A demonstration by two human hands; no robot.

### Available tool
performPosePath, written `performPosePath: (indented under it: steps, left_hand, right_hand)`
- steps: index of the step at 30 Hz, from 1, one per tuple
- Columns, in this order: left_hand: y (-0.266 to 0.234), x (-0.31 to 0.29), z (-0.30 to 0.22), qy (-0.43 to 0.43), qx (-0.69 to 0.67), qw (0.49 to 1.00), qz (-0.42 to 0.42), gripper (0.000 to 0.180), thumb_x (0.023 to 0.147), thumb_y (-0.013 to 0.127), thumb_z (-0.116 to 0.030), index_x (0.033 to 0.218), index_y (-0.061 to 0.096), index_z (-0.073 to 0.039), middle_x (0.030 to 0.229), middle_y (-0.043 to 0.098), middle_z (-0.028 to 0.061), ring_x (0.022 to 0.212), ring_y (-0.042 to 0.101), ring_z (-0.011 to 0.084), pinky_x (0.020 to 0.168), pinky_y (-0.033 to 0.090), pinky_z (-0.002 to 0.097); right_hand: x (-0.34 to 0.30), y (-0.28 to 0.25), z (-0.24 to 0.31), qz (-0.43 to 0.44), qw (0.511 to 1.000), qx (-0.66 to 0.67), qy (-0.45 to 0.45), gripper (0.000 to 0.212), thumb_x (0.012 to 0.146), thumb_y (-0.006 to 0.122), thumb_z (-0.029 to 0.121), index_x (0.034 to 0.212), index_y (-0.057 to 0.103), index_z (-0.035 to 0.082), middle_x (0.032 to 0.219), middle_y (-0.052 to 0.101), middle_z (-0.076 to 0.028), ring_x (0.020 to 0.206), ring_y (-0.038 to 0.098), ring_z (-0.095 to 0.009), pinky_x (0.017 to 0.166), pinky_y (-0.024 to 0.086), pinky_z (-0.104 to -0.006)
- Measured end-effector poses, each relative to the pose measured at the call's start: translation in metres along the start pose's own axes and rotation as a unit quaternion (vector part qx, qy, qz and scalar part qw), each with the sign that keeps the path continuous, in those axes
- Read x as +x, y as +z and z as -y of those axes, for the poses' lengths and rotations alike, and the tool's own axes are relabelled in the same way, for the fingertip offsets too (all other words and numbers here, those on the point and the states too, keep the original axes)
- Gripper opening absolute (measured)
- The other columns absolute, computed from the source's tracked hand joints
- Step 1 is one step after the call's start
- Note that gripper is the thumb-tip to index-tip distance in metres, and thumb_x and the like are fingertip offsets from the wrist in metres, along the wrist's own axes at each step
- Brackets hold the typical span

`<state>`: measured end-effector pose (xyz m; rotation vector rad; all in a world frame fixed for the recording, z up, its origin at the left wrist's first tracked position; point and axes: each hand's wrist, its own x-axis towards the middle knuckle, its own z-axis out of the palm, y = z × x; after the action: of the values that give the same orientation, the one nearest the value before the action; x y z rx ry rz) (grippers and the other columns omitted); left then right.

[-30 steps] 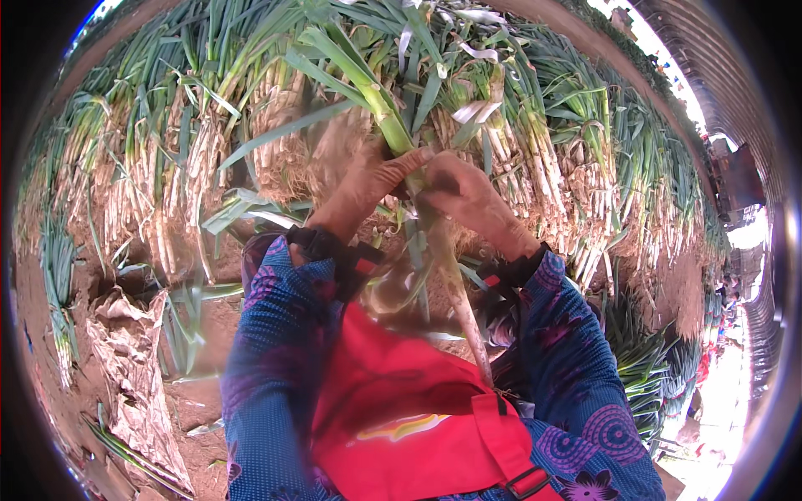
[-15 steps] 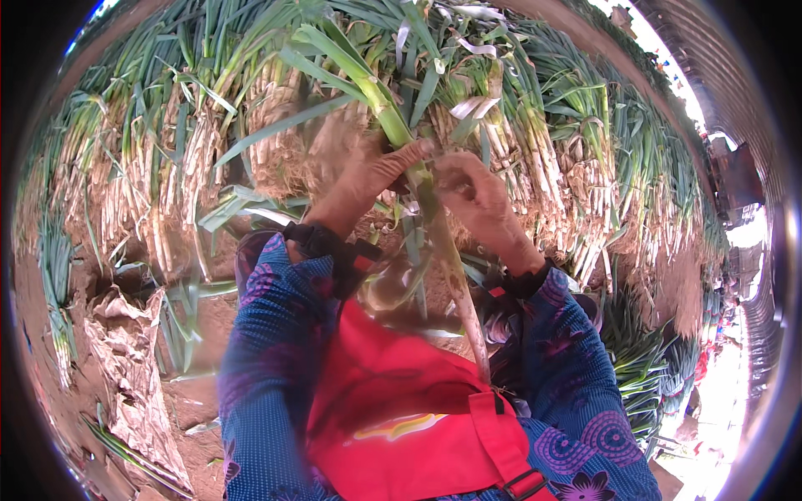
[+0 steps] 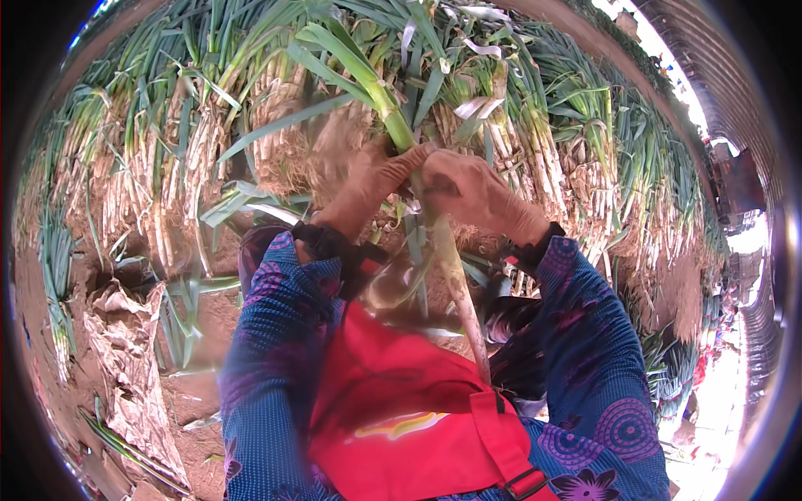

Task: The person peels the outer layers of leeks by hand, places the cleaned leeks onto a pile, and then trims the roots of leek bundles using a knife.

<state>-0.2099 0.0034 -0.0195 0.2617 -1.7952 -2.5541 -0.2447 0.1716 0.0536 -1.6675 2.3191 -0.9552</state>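
Hands at the middle of the scene. I have one long leek (image 3: 452,271) slanting between them: green leaves at the far end, pale stalk running near and to the right, its lower end beside the red apron (image 3: 401,401). The left hand (image 3: 372,182) has its grip wrapped on the stalk, thumb laid across it, pinching it where the green fades. The right hand (image 3: 474,192) is curled against the stalk just beside that thumb — fingertips hidden from me, so I cannot tell whether this grip pinches anything. Dark bands (image 3: 326,242) on both wrists; patterned blue sleeves (image 3: 589,351) below them.

Far side: a broad row of leeks (image 3: 543,159), leaves pointing far, white ends pointing near. Left: a crumpled tan sheet (image 3: 129,367) on brown soil (image 3: 199,397), with a slim bundle of leeks (image 3: 57,292) to its left. Right, past the sleeve — more green leaves (image 3: 668,367). Far right, corrugated metal (image 3: 702,50).
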Motion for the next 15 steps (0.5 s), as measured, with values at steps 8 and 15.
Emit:
performPosePath:
  steps: [8, 15]
  left_hand:
    - [-0.002, -0.003, -0.011, 0.011, 0.021, 1.0, 0.01, 0.052, 0.075, 0.077, -0.04, 0.101, 0.058, 0.001, 0.073, 0.064, 0.008, 0.053, 0.06, 0.0138, 0.042, 0.046, 0.0235]
    - [0.0, -0.006, -0.011, 0.007, 0.025, 1.0, 0.014, 0.05, 0.08, 0.072, -0.043, 0.102, 0.058, 0.0, 0.072, 0.062, 0.0063, 0.054, 0.059, 0.013, 0.046, 0.048, 0.0238]
  right_hand:
    - [-0.028, -0.016, 0.0, 0.02, 0.998, -0.016, 0.059, 0.012, 0.073, 0.059, 0.001, 0.082, 0.051, 0.002, 0.076, 0.053, -0.009, 0.067, 0.054, -0.019, 0.062, 0.044, -0.0319]
    - [-0.016, -0.003, 0.01, -0.035, 0.992, -0.119, -0.038, 0.049, 0.071, 0.065, 0.005, 0.118, 0.052, 0.007, 0.104, 0.054, -0.011, 0.084, 0.059, -0.029, 0.073, 0.048, -0.0378]
